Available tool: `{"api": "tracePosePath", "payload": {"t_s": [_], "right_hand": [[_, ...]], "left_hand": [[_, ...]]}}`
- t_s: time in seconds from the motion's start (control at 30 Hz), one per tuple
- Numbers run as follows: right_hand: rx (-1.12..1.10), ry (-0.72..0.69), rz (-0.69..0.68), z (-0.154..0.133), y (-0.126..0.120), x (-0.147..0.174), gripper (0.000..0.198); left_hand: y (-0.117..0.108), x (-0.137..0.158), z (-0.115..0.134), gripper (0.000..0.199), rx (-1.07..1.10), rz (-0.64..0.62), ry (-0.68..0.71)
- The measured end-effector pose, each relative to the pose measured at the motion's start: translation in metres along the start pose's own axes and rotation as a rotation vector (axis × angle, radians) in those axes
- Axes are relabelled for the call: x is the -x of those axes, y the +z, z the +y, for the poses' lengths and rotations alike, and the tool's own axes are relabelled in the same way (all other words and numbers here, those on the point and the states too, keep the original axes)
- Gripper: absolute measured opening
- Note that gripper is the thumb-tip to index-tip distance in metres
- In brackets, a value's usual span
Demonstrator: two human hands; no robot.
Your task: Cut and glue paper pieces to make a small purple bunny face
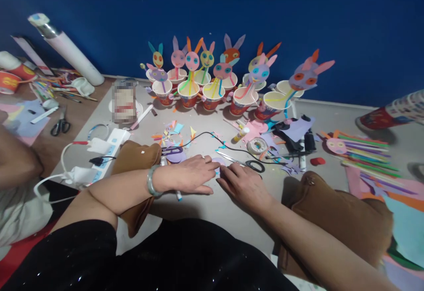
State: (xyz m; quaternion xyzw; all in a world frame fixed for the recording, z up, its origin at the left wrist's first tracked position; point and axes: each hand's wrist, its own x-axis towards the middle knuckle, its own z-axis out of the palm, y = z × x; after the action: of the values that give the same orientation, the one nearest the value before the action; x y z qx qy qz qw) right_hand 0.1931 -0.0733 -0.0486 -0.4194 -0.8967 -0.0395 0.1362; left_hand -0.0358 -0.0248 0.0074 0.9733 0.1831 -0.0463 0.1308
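Observation:
My left hand (190, 175) lies low over the table with its fingers stretched out and its thumb apart. Its fingertips reach a small lilac paper piece (217, 164), partly hidden between my hands. From the other side, my right hand (243, 186) meets the paper's edge with bent, closed fingers; what they grip is hidden. Just beyond the right hand are scissors (255, 165) with dark handles, blades pointing left. A marker (179, 195) sticks out from under my left hand. Dark-handled scissors (172, 151) and a lilac paper disc (178, 156) lie behind the left wrist.
Several paper cups (188, 94) with rabbit-faced paper figures line the blue wall. Paper scraps (172, 134), a tape roll (257, 145) and a glue stick (241, 134) lie before them. Brown cushions (338, 216) flank my arms. A power strip (111, 149) and another person's arm (18, 156) are left.

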Motion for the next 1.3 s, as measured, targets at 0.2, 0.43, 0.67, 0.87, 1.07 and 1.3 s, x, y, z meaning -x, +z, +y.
{"api": "tracePosePath", "payload": {"t_s": [0.2, 0.43, 0.67, 0.87, 1.07, 1.3], "right_hand": [[0.012, 0.059, -0.036, -0.0012, -0.0008, 0.0016, 0.033], [0.024, 0.065, -0.051, -0.0031, -0.0017, 0.0022, 0.036], [0.033, 0.058, -0.027, -0.0027, 0.0004, 0.0026, 0.036], [-0.004, 0.059, -0.03, -0.0032, -0.0029, 0.0016, 0.034], [-0.002, 0.048, -0.004, -0.003, -0.004, 0.002, 0.035], [-0.008, 0.035, 0.037, -0.0029, -0.0043, 0.0003, 0.028]], "left_hand": [[0.0059, -0.0017, -0.0038, 0.04, -0.014, -0.013, 0.011], [0.0036, -0.0012, -0.0024, 0.037, -0.001, -0.027, -0.01], [0.0027, -0.0014, -0.0022, 0.034, 0.036, -0.002, -0.006], [0.0036, -0.0003, -0.0026, 0.034, 0.051, 0.01, 0.002], [0.0004, -0.0002, -0.0012, 0.035, 0.043, -0.007, -0.008], [-0.0002, -0.0012, -0.0003, 0.039, 0.007, -0.043, 0.002]]}}
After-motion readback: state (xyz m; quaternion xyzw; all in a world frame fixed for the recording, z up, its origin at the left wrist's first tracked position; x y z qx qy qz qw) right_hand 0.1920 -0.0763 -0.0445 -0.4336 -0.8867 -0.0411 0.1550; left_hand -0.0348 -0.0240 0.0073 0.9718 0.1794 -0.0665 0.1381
